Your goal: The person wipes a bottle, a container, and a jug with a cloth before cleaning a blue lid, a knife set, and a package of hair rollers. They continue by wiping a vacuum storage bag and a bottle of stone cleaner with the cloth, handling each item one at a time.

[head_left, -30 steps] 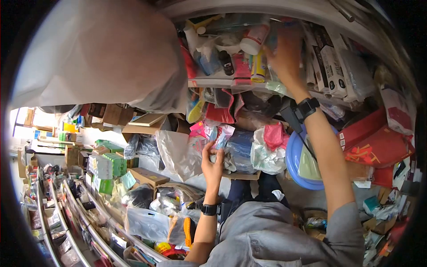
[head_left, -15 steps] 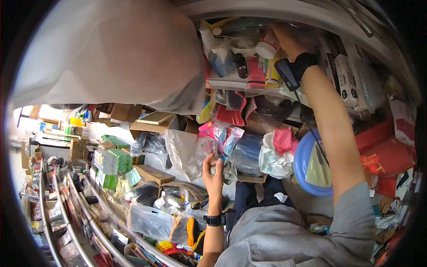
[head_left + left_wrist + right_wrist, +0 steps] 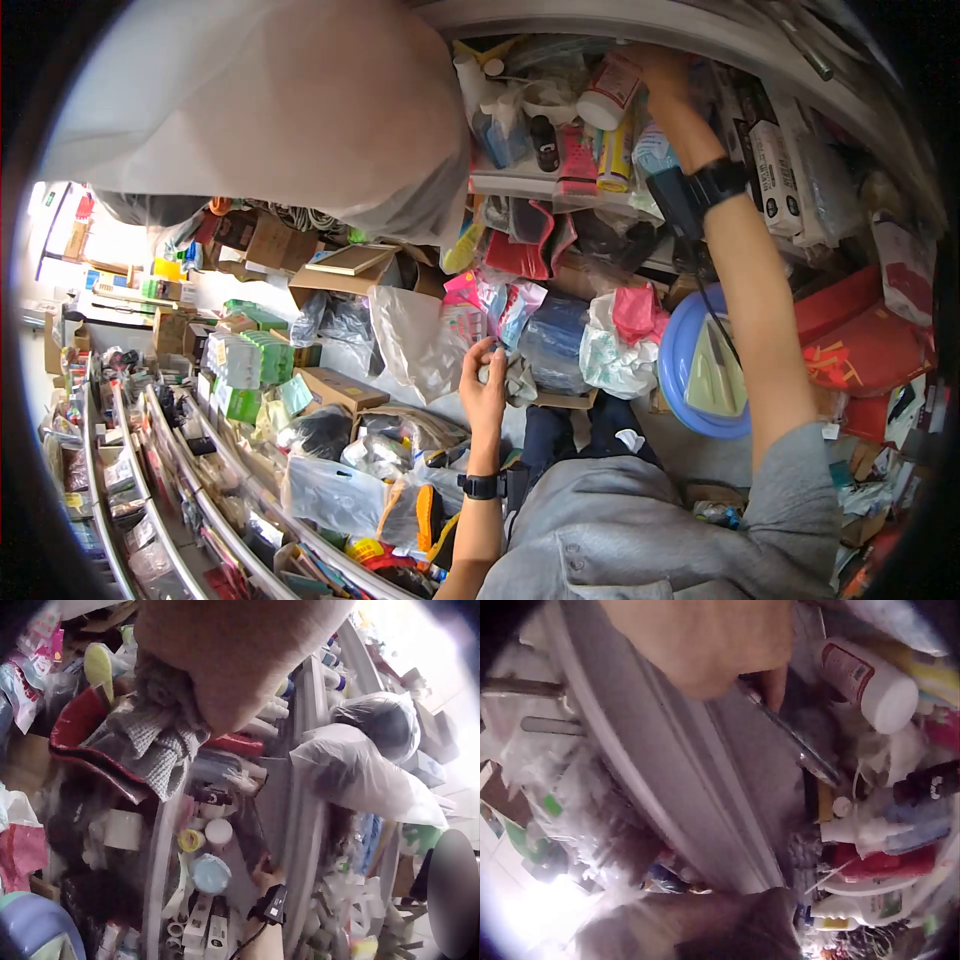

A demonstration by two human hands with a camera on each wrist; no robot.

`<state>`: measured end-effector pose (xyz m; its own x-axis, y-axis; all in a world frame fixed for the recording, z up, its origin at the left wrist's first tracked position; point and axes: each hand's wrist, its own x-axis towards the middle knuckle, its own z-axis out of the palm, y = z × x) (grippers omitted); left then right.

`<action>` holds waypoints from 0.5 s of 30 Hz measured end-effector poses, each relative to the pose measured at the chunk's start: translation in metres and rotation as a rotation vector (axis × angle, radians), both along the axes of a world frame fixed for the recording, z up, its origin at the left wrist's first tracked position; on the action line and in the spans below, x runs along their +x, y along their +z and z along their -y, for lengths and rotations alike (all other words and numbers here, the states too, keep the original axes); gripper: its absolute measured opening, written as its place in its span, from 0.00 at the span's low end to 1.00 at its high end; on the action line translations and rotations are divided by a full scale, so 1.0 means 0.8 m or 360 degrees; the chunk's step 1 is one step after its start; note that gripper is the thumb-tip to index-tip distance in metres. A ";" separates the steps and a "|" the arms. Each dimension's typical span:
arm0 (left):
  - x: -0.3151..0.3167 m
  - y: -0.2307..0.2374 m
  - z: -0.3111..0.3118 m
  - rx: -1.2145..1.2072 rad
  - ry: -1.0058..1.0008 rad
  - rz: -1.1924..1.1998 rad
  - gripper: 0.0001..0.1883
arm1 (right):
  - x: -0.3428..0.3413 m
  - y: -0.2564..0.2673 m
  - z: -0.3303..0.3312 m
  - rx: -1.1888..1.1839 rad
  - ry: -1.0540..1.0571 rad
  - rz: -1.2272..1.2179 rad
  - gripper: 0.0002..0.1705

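Note:
A grey knitted cloth (image 3: pixel 161 739) hangs from my left hand (image 3: pixel 240 652) in the left wrist view. In the head view, the left hand (image 3: pixel 483 392) is low in front of the body, its fingers curled round that cloth (image 3: pixel 518 382). My right hand (image 3: pixel 660 75) reaches into the upper shelf, just behind a white bottle (image 3: pixel 609 92) with a red label. The right wrist view has this hand (image 3: pixel 712 645) pinching a dark, thin, flat object (image 3: pixel 802 746) beside the same bottle (image 3: pixel 870 684). Most of its fingers are hidden.
Yellow tube (image 3: pixel 614 160), dark small bottle (image 3: pixel 544 143) and long boxes (image 3: pixel 770 170) crowd the shelf. A large whitish bag (image 3: pixel 260 110) bulges at upper left. Below lie a blue basin (image 3: pixel 680 350) and wrapped goods; metal-edged racks (image 3: pixel 190 470) stand lower left.
Compared with half a second ago, my right wrist has drawn back toward the body and lower, and more of the hand shows. The left hand keeps the cloth, nearly in place.

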<state>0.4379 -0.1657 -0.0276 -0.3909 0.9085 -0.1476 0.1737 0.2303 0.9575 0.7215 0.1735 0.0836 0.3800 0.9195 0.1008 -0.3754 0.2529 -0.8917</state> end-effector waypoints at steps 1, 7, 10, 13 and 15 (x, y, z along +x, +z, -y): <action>0.002 0.001 -0.001 -0.0024 -0.0024 -0.0025 0.15 | 0.007 -0.007 0.014 0.0004 0.0000 0.0007 0.12; 0.029 0.020 -0.027 -0.0023 -0.0256 0.0176 0.15 | 0.013 -0.009 0.152 0.0277 -0.0120 -0.0038 0.16; 0.063 0.052 -0.054 0.0013 -0.0454 0.0480 0.17 | 0.004 -0.028 0.226 0.0245 -0.0191 -0.0109 0.21; 0.096 0.083 -0.075 -0.0033 -0.0681 0.1081 0.22 | -0.012 -0.033 0.300 0.0249 -0.0112 -0.0146 0.24; 0.115 0.094 -0.081 -0.0009 -0.0762 0.1496 0.20 | -0.016 -0.042 0.343 0.0252 -0.0086 -0.0129 0.25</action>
